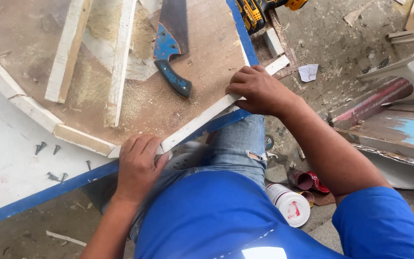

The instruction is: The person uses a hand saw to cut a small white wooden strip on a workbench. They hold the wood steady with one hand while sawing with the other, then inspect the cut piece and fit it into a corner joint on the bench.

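We press a white wooden strip (pixel 202 120) along the edge of the sawdust-covered board (pixel 207 52). Our left hand (pixel 139 165) is clamped on the strip's near end; our right hand (pixel 259 90) is closed over its far end. A handsaw (pixel 172 43) with a blue handle lies on the board, near loose slats (pixel 68 50). Dark screws (pixel 49 163) lie left of our left hand.

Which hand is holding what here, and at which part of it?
Both hands hold one white wooden strip lying along the panel's edge: the left hand covers its near end, the right hand presses on its far end.
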